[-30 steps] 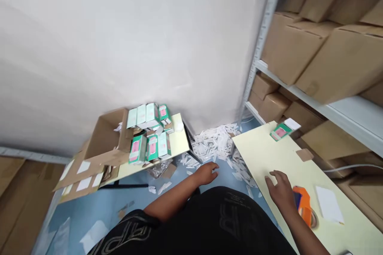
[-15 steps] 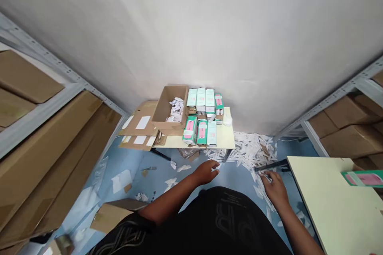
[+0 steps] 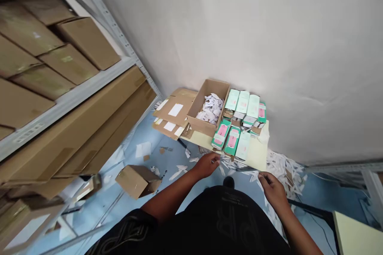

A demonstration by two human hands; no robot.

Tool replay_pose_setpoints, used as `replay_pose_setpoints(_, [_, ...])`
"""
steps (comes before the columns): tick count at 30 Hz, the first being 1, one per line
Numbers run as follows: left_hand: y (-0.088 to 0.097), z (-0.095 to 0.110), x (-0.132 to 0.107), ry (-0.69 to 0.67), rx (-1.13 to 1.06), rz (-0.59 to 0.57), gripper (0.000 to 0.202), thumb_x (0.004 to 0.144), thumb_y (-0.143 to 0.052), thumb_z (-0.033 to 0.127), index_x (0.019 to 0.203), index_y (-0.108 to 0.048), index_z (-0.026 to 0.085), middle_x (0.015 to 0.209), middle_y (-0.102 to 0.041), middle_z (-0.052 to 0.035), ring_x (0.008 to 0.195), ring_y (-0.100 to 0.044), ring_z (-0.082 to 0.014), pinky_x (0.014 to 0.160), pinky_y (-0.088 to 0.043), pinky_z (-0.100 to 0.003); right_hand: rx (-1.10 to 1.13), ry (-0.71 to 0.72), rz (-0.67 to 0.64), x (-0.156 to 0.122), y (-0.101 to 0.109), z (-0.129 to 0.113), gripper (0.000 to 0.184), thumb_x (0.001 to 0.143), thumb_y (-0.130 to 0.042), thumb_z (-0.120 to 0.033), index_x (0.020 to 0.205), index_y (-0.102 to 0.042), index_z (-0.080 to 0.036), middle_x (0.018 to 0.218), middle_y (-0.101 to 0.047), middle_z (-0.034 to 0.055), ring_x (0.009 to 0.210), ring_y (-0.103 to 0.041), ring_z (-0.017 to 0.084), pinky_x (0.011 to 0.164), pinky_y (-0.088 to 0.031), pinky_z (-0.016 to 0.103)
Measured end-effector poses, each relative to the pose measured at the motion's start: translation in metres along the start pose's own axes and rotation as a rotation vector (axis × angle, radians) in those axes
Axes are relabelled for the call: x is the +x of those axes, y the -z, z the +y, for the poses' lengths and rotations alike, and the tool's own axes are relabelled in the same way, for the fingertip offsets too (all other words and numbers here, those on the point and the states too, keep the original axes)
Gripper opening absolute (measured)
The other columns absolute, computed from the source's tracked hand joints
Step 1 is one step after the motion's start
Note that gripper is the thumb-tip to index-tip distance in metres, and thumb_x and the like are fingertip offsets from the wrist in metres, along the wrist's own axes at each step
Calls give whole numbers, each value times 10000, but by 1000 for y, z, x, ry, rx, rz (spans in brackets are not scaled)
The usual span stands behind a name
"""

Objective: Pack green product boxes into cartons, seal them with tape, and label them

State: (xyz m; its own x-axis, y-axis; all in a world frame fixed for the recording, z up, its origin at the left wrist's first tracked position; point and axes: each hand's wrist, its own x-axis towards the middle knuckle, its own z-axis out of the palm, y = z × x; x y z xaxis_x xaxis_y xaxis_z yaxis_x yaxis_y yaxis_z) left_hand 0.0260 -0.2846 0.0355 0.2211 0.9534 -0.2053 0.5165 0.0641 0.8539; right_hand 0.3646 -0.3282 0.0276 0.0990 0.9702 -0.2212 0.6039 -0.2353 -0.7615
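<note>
My left hand (image 3: 207,165) hovers just in front of the near edge of a low cream table (image 3: 259,155). Its fingers are loosely curled with a gap at the thumb, and I see nothing in them. By the table's right front corner is my right hand (image 3: 273,192), fingers bent and thumb apart, likewise without any visible object. Nearest to the hands on the table are green boxes with pink panels (image 3: 221,133) and a pale mint box (image 3: 243,145). Behind them stands a row of mint boxes (image 3: 241,103). An open carton (image 3: 202,126) beside them holds white paper scraps (image 3: 212,107).
Flattened cardboard (image 3: 179,107) lies at the table's left end. Metal shelving (image 3: 119,65) with brown cartons (image 3: 86,42) fills the left side. Paper strips (image 3: 284,167) litter the blue floor, where an open carton (image 3: 131,181) also lies. Another cream table (image 3: 356,231) stands at lower right.
My view has turned left, so the table appears farther right and more left shelving shows. The table is closer to my hands. The fingers of both hands look more curled.
</note>
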Motion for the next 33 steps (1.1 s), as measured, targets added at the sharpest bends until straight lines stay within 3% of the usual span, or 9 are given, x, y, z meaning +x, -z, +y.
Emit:
replay_pose_setpoints(5, [31,-10,2,78,35,198,265,917,-581,344,1088,-730,208,1054,-768,-54,924,-708,-200,830,-546,-310,62,132,-208,63,-11,-38,430,875,-597,-613,952,-759,-222,1003,-787,78,975,-707,283,827,-543,347])
replay_pose_setpoints(9, [68,-17,-3,158,15,408,259,913,-575,323,1082,-729,201,1023,-768,-55,910,-698,-200,835,-545,-311,62,263,-421,99,-29,-80,412,882,-612,-603,954,-758,-224,957,-780,73,925,-707,279,784,-545,349])
replay_pose_setpoints(13, [121,-34,-5,247,-15,595,240,918,-580,328,1056,-731,204,1001,-773,-50,925,-703,-212,861,-544,-326,108,303,-591,111,-50,-127,396,901,-611,-589,973,-755,-228,950,-776,62,878,-709,263,758,-554,343])
replay_pose_setpoints(16, [170,-61,1,356,-70,690,229,907,-602,302,1063,-725,189,1014,-776,-53,943,-710,-213,874,-542,-320,124,331,-650,112,-73,-162,421,895,-616,-617,967,-754,-226,919,-773,57,851,-706,257,782,-565,354])
replay_pose_setpoints(20, [240,-110,17,472,-14,680,242,903,-614,270,1106,-717,191,1045,-775,-49,949,-714,-211,856,-534,-306,94,361,-650,115,-119,-204,441,887,-620,-642,953,-756,-227,951,-775,66,905,-707,266,836,-565,367])
replay_pose_setpoints(26, [341,-187,58,462,95,592,330,856,-663,250,1178,-689,180,1229,-731,-108,1151,-669,-260,997,-477,-332,117,228,-562,111,-192,-265,430,868,-645,-643,931,-763,-234,962,-778,71,937,-712,279,839,-571,359])
replay_pose_setpoints(30, [396,-228,102,471,151,511,510,811,-713,283,1293,-622,143,1422,-621,-191,1371,-537,-331,1109,-399,-374,117,127,-446,99,-219,-291,445,873,-635,-651,920,-749,-224,957,-772,70,929,-705,275,845,-566,366])
replay_pose_setpoints(33, [421,-254,138,522,143,441,608,767,-764,340,1301,-598,103,1459,-574,-266,1410,-502,-400,1086,-419,-413,102,70,-393,88,-229,-300,443,892,-616,-648,932,-739,-224,951,-763,63,922,-698,267,824,-563,360])
